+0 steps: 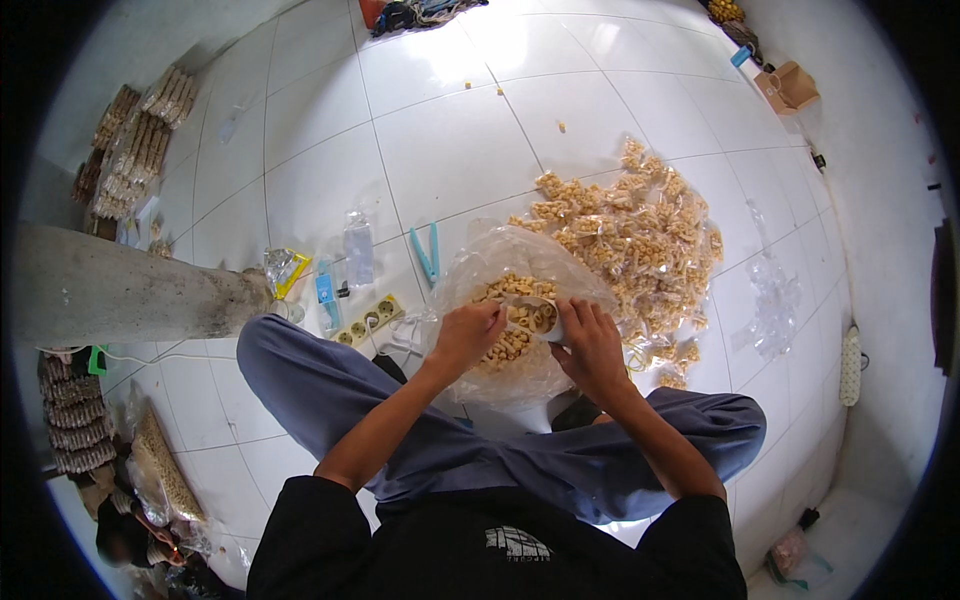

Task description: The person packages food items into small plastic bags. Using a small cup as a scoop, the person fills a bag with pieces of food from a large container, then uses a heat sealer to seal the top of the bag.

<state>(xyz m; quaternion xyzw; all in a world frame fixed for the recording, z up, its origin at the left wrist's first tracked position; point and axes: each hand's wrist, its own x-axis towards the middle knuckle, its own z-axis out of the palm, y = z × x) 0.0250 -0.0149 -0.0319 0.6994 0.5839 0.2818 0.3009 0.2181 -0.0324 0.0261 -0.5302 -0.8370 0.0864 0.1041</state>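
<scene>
My right hand (592, 341) grips a white cup (557, 324) tilted on its side, its mouth facing left. Short tube-shaped snacks (534, 316) lie inside the mouth. Pinched together, the fingers of my left hand (472, 330) are at the cup's left side, on what looks like the edge of a small clear plastic bag (517, 327); the hands partly hide it. Both hands are over a large open clear plastic bag (517, 244), which holds more loose tube snacks (510, 285) between my crossed legs.
Right of the large bag lies a heap of filled snack packets (645, 240). A turquoise hand sealer (426, 255), a power strip (367, 319) and clear sleeves (358, 247) lie left. A concrete pillar (142, 289) stands beside my left knee. Another person (131, 532) is at lower left.
</scene>
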